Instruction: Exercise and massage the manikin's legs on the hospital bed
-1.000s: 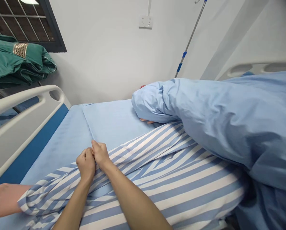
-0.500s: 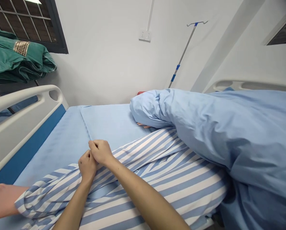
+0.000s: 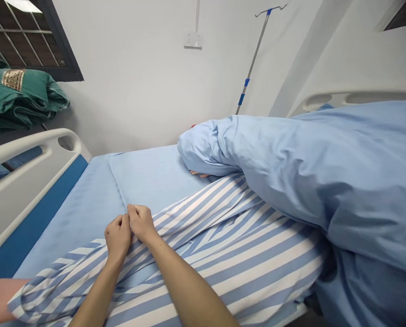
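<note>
My left hand (image 3: 117, 236) is curled into a fist over the lower part of a striped trouser leg (image 3: 70, 277). Right beside it, and touching it, my right hand (image 3: 141, 222) is also closed, thumb side up. No object shows in either fist. The blue-and-white trousers (image 3: 257, 254) cover two legs lying along the bed. A bare ankle (image 3: 2, 295) sticks out of the cuff at the left edge. Whether the fists press on the leg or hover just above it is hard to see.
A bunched blue quilt (image 3: 291, 168) covers the upper body, with fingertips (image 3: 199, 174) showing under its edge. The bed's end board (image 3: 32, 190) stands at left, near folded green cloth (image 3: 22, 97). An IV pole (image 3: 255, 59) rises behind the light-blue sheet (image 3: 155, 172).
The view has shifted a little. My fists have stayed side by side over the lower leg, turning slightly, with the right one higher half a second ago. The leg and quilt look unmoved.
</note>
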`<state>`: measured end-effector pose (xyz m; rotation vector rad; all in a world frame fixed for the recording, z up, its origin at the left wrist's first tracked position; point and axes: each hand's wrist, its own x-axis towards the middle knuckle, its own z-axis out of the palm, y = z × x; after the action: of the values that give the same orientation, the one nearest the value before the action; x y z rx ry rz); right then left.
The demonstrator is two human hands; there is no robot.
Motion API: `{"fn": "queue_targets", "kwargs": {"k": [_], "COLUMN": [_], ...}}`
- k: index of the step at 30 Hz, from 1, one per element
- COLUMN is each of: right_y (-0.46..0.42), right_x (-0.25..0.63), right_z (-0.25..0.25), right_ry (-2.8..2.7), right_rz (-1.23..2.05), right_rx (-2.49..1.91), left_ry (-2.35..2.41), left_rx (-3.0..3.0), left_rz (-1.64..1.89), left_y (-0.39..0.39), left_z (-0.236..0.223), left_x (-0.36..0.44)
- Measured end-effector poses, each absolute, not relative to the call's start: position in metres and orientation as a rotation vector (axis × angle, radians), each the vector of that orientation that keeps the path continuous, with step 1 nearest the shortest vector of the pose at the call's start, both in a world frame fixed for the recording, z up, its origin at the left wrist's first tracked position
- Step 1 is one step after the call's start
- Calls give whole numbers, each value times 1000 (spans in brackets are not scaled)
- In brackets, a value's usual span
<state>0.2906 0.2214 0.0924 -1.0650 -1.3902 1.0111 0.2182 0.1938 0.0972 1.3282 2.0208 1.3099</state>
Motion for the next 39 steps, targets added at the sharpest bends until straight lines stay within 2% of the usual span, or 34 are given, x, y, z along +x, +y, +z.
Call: {"fn": "queue_targets", "kwargs": {"k": [5, 7, 11, 15, 22, 26, 29, 39], "right_y": [229, 230, 227, 226, 230, 230, 230, 239], "right_x": [293, 295, 299, 300, 304, 321, 336, 352], "right_z": [90, 91, 96, 97, 100, 125, 133, 86], "right_ry": [-1132, -1059, -1021, -1058, -1195, -1687, -1912, -1661], "right_rz": [1247, 1288, 1252, 1205, 1180, 805, 662, 685], "right_rx": [-890, -877, -882, -914, -1080, -1339, -1276, -1281], "left_ry": [1549, 1555, 1860, 1936, 2018, 1969, 1946, 2050], "left_rx": [756, 757, 967, 1117, 1203, 1222, 1257, 1497], "left_rz": [1758, 1812, 1692, 1596, 1480, 1421, 1394, 1227], "left_y": [222, 226, 221, 216, 217, 217, 217, 214], "left_z": [140, 141, 108, 85, 95, 91, 89, 93], "left_x": [246, 255, 257, 252, 252, 251, 253, 266]}}
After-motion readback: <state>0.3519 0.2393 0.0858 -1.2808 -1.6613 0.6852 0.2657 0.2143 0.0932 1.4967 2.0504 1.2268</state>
